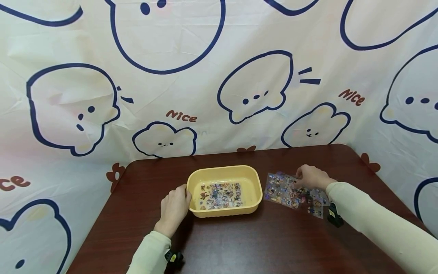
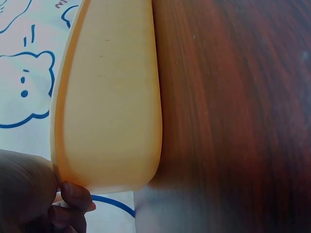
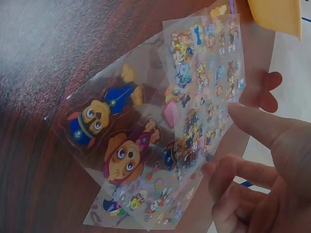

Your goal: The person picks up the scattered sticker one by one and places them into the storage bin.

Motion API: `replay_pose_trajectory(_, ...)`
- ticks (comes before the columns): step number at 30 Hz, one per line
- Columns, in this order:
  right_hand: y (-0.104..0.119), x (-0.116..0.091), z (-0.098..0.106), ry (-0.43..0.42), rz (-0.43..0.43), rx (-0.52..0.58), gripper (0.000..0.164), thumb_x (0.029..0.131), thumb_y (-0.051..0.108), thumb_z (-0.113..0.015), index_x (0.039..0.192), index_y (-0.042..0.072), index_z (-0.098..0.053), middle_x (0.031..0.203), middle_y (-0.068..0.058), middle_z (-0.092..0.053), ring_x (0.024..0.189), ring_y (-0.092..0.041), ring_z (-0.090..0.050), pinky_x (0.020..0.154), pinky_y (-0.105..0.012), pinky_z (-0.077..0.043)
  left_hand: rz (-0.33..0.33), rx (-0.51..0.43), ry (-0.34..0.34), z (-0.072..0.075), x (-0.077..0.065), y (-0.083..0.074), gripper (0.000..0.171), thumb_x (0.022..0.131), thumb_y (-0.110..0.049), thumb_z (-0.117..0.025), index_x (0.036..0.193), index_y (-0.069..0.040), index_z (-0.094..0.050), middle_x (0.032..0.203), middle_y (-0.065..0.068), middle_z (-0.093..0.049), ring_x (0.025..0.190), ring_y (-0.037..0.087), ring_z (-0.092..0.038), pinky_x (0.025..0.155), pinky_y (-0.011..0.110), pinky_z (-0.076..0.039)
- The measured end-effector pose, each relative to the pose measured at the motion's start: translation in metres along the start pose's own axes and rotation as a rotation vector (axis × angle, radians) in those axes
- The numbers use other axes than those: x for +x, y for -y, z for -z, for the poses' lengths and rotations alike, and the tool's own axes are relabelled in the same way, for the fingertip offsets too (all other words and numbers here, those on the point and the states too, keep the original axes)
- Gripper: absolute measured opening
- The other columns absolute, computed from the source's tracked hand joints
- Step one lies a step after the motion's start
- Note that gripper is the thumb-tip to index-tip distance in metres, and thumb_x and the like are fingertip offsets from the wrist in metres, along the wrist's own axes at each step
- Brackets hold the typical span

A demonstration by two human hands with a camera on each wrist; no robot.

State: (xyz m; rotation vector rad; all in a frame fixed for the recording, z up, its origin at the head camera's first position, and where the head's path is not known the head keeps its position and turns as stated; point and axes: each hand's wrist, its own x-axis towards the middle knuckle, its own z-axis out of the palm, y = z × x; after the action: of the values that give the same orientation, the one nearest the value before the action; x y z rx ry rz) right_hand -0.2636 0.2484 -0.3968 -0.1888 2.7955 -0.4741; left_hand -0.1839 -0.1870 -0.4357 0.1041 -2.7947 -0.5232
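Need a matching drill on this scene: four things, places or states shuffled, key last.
1. Yellow rectangular plastic tub
2. Bare left hand
3. Bare right hand
4. Dark reddish-brown wood-grain table

A. At the transparent plastic sheets printed with cartoon figures
B. Under the tub
C. Colourful printed figures inside
D. At the tub's rim

Pairs: 1-C, 2-D, 3-A, 4-B

We see a dark reddish-brown table (image 1: 232, 243), wood-grained and faintly shiny, its far corners rounded. On it we find a yellow tray (image 1: 251, 192), upright toward the far side, and near it, on the right, overlapping clear sticker sheets (image 1: 280, 190), fanned out unevenly; whether the topmost lies flat, we cannot quite tell.
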Motion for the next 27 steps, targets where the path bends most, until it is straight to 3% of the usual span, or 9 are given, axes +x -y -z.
replay_pose_trajectory(6, -0.0019, -0.0010, -0.0038, 0.004, -0.010, -0.062, 0.056, 0.080, 0.029, -0.084, 0.118, -0.006, -0.063, 0.114, -0.024, -0.069, 0.091, -0.031, -0.064, 0.080, -0.054, -0.048, 0.003, 0.001, 0.010, 0.0003, 0.0001, 0.0001, 0.030, 0.096, -0.017, -0.059, 0.119, -0.002, -0.071, 0.088, 0.018, -0.075, 0.058, 0.026, -0.063, 0.050, 0.042, -0.045)
replay_pose_trajectory(14, -0.0026, -0.0013, -0.0087, -0.013, 0.009, -0.098, 0.052, 0.078, 0.030, -0.087, 0.110, -0.002, -0.062, 0.099, -0.014, -0.068, 0.079, -0.025, -0.059, 0.070, -0.045, -0.046, 0.001, -0.005, 0.002, 0.0009, -0.0001, -0.0003, 0.028, 0.095, -0.017, -0.059, 0.117, -0.003, -0.072, 0.088, 0.019, -0.075, 0.060, 0.029, -0.065, 0.052, 0.044, -0.046)
replay_pose_trajectory(21, -0.0014, 0.0019, -0.0091, 0.022, 0.004, -0.097, 0.039, 0.079, 0.028, -0.086, 0.097, 0.003, -0.061, 0.084, -0.008, -0.064, 0.071, -0.023, -0.055, 0.064, -0.039, -0.040, 0.000, -0.006, 0.003, 0.0015, -0.0003, -0.0005, 0.031, 0.096, -0.017, -0.060, 0.120, -0.002, -0.071, 0.092, 0.020, -0.075, 0.063, 0.031, -0.067, 0.053, 0.045, -0.047)
replay_pose_trajectory(27, 0.0018, 0.0055, -0.0068, 0.030, 0.003, -0.107, 0.058, 0.079, 0.027, -0.086, 0.120, -0.005, -0.060, 0.103, -0.015, -0.069, 0.085, -0.027, -0.063, 0.073, -0.050, -0.048, 0.000, -0.005, -0.001, 0.0015, 0.0001, -0.0007, 0.029, 0.095, -0.017, -0.059, 0.117, -0.003, -0.072, 0.089, 0.019, -0.075, 0.062, 0.031, -0.066, 0.053, 0.046, -0.047)
